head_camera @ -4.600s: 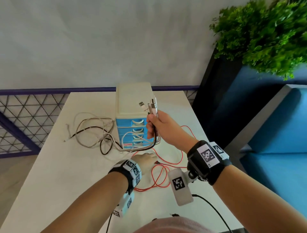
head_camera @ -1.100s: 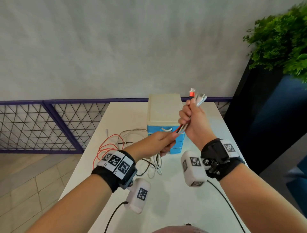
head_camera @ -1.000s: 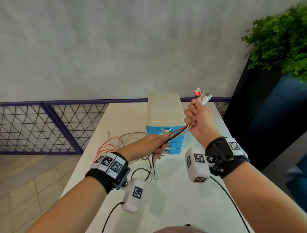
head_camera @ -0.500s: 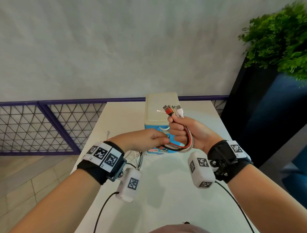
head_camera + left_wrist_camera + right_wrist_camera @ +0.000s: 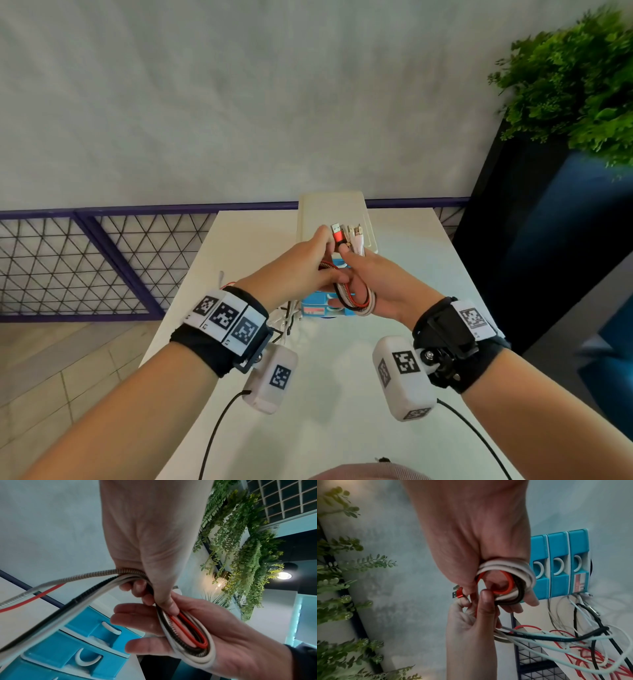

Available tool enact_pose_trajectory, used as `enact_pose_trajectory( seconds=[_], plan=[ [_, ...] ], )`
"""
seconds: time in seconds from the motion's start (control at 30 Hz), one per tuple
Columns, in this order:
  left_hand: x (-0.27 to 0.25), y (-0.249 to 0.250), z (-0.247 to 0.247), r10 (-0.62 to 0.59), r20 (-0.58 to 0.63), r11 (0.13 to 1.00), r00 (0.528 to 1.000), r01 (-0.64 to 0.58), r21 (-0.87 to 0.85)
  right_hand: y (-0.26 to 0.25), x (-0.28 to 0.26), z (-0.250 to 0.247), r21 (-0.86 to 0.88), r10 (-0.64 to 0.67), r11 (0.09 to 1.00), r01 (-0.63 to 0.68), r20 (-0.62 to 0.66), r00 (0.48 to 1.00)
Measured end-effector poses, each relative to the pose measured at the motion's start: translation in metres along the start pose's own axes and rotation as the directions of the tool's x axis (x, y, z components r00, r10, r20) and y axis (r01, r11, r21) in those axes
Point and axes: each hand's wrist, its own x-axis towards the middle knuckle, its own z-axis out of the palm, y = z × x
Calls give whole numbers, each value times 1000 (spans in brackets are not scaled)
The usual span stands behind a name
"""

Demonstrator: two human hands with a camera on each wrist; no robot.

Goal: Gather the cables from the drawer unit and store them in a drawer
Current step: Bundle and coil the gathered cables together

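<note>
Several cables (image 5: 354, 298) — red, white, black and a silvery braided one — are looped round the right hand (image 5: 380, 287), which is held palm up above the table (image 5: 329, 394), just in front of the drawer unit (image 5: 334, 212). Its thumb clamps the plug ends, a red USB plug (image 5: 338, 234) among them, and the loop passes between thumb and palm; the other fingers lie nearly straight under the coil. The left hand (image 5: 298, 274) meets it from the left, fingers curled round the same bundle, thumb pressing the strands onto the right palm. From the left fist the loose lengths trail down and away to the table, where red, white and black slack (image 5: 583, 639) lies tangled to the left of the unit.

The unit stands toward the far edge of the table: cream top, blue drawers (image 5: 559, 563) with white loop handles, all closed as far as the wrist views show, the bottom one bearing a small label.

The table is white, long and narrow. Behind and to its left runs a purple rail (image 5: 113, 212) with black diamond mesh below it, then a plain pale grey wall (image 5: 239, 96). Wood-look floor tiles (image 5: 68, 359) show at the left. On the right a dark planter (image 5: 534, 240) carries green foliage (image 5: 575, 78), and the left wrist view catches more hanging greenery and two lit lamps.
</note>
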Motion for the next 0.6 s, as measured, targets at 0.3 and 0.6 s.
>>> enact_pose_trajectory(
  seconds=[0.3, 0.6],
  plan=[
    [2, -1, 0, -116, -64, 993, 991, 118, 28, 1, -1, -5, -223, 68, 973, -54, 58, 996],
    [-9, -12, -10, -217, 420, 723, 881, 434, -537, 0, -3, -13, -294, -1, 956, 28, 93, 996]
  ],
)
